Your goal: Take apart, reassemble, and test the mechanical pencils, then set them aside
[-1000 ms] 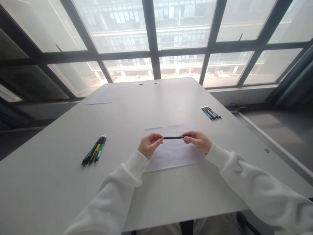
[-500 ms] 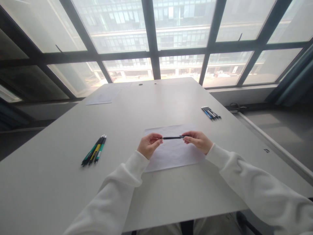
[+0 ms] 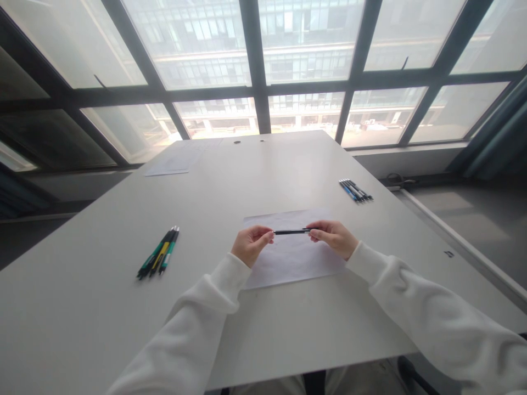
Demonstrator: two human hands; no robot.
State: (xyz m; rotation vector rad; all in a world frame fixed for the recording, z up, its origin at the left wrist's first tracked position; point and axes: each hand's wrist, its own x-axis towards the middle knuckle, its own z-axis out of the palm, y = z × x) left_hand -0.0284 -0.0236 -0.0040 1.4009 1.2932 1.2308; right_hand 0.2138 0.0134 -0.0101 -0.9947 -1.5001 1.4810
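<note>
Over the white sheet of paper (image 3: pixel 290 258) near the table's front edge, a slim black pen (image 3: pixel 291 231) is held level, crosswise, clear of the sheet. Left hand (image 3: pixel 249 245) pinches one tip, right hand (image 3: pixel 334 237) pinches the clip end, both closed on it by the fingertips, which leaves the barrel's middle open to view. Green, yellow and black pens (image 3: pixel 159 258) lie bunched toward the left edge of the pale grey table (image 3: pixel 102 318), blue and black pens (image 3: pixel 355 190) bunched near the right edge, well apart, likely two sorted lots.
</note>
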